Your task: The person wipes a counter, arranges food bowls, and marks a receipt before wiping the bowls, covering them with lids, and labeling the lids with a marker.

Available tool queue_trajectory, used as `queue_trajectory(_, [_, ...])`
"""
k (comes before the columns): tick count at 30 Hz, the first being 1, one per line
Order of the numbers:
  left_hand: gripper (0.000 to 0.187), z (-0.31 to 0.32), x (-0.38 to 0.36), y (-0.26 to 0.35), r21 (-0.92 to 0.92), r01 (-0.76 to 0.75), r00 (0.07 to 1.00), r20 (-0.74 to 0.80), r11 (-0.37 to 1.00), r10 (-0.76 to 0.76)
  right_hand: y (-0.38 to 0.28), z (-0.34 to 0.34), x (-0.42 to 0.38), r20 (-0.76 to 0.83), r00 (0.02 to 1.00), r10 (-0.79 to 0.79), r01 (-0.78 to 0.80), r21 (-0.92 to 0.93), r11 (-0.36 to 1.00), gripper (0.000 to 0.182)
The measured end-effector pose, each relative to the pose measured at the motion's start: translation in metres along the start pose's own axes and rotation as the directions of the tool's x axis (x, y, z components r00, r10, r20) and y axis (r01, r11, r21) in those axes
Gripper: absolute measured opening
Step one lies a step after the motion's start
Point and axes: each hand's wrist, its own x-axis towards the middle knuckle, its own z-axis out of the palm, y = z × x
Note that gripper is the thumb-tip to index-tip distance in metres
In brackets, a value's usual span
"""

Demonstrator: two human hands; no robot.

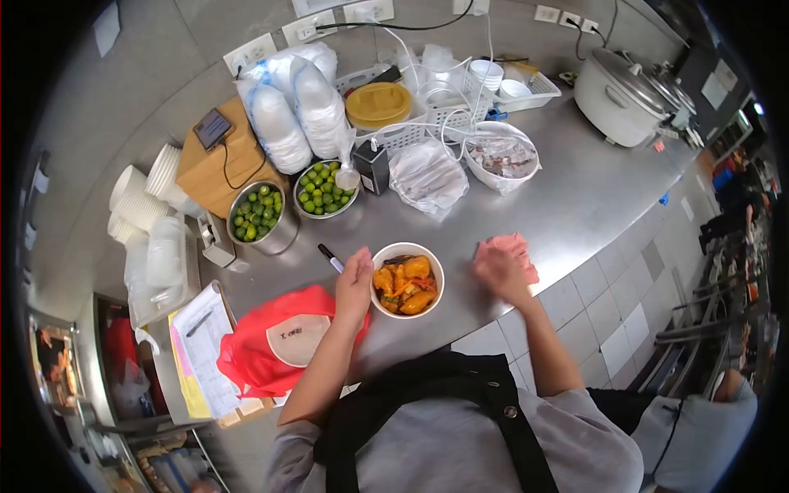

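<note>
Standing near the front edge of the counter (575, 193), the filled bowl (411, 248) seems light, flexible; cup below its rim. Left hand's (353, 283) fingers look together; right hand's (501, 269) blur, cannot tell.

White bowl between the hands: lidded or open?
Open. No lid covers the white bowl; the orange food shows inside its rim.

Gap between bowl (408, 247) and cloth (518, 247)
</note>
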Motion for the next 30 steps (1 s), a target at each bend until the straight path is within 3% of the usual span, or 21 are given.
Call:
queue_trajectory(1, [0.033,0.007,0.001,-0.007,0.022,0.069,0.997,-0.041,0.997,-0.068,-0.008,0.012,-0.011,0.074,0.977,-0.201,0.202,-0.632,0.748,0.040])
queue_trajectory(2, [0.033,0.013,0.001,-0.019,0.117,0.057,0.996,-0.078,0.991,-0.048,-0.017,0.020,-0.018,0.045,0.962,-0.268,0.230,-0.658,0.717,0.043])
queue_trajectory(5, [0.031,0.018,0.005,-0.042,0.280,0.043,0.984,-0.179,0.959,0.008,0.020,0.038,-0.003,0.187,0.909,-0.373,0.418,-0.393,0.819,0.042])
queue_trajectory(6, [0.030,0.019,0.003,-0.046,0.248,0.058,0.980,-0.198,0.967,-0.008,0.021,0.038,0.007,0.234,0.897,-0.376,0.428,-0.239,0.872,0.037])
queue_trajectory(7, [0.030,0.021,0.003,-0.048,0.211,0.067,0.976,-0.217,0.975,-0.020,0.018,0.041,0.019,0.215,0.940,-0.266,0.249,0.102,0.963,0.037])
queue_trajectory(8, [0.029,0.023,0.002,-0.051,0.171,0.074,0.971,-0.239,0.982,-0.032,0.008,0.048,0.031,0.243,0.958,-0.150,0.034,0.426,0.904,0.036])
queue_trajectory(9, [0.028,0.025,-0.002,-0.055,0.062,0.072,0.968,-0.245,0.995,-0.055,-0.004,0.056,0.036,0.316,0.948,-0.044,-0.194,0.682,0.705,0.036])
queue_trajectory(11, [0.028,0.030,-0.010,-0.063,-0.156,0.054,0.961,-0.260,0.986,-0.093,-0.031,0.075,0.039,0.375,0.921,-0.107,-0.286,0.836,0.468,0.037])
queue_trajectory(12, [0.027,0.029,-0.014,-0.065,-0.193,0.055,0.962,-0.253,0.980,-0.104,-0.042,0.079,0.044,0.396,0.907,-0.146,-0.331,0.882,0.334,0.038])
queue_trajectory(14, [0.026,0.030,-0.025,-0.069,-0.263,0.064,0.966,-0.227,0.963,-0.126,-0.060,0.069,0.064,0.591,0.782,-0.196,-0.501,0.784,0.366,0.041])
queue_trajectory(16, [0.026,0.040,-0.037,-0.044,-0.387,0.111,0.979,-0.118,0.915,-0.168,-0.060,0.072,0.083,0.758,0.603,-0.249,-0.643,0.646,0.411,0.046])
queue_trajectory(19, [0.026,0.050,-0.041,-0.036,-0.486,0.155,0.975,-0.062,0.860,-0.212,-0.091,0.054,0.092,0.872,0.445,-0.203,-0.638,0.468,0.612,0.047])
queue_trajectory(20, [0.027,0.053,-0.042,-0.027,-0.530,0.165,0.969,-0.072,0.832,-0.238,-0.097,0.048,0.093,0.868,0.441,-0.230,-0.655,0.486,0.578,0.049])
queue_trajectory(23, [0.027,0.044,-0.034,-0.022,-0.562,0.144,0.968,-0.092,0.815,-0.234,-0.096,0.037,0.083,0.782,0.617,-0.095,-0.684,0.592,0.427,0.050])
queue_trajectory(25, [0.026,0.036,-0.022,-0.023,-0.566,0.124,0.959,-0.142,0.815,-0.244,-0.079,0.038,0.059,0.517,0.836,-0.181,-0.289,0.697,0.657,0.046])
queue_trajectory(26, [0.025,0.032,-0.015,-0.023,-0.568,0.123,0.945,-0.184,0.814,-0.271,-0.073,0.039,0.043,0.364,0.896,-0.253,-0.068,0.677,0.733,0.044])
queue_trajectory(29, [0.024,0.029,0.001,-0.023,-0.584,0.134,0.920,-0.227,0.800,-0.319,-0.071,0.035,0.007,0.033,0.877,-0.480,0.383,0.556,0.738,0.045])
queue_trajectory(30, [0.024,0.030,0.004,-0.020,-0.600,0.154,0.918,-0.207,0.785,-0.338,-0.068,0.033,0.010,0.028,0.840,-0.542,0.467,0.472,0.748,0.046])
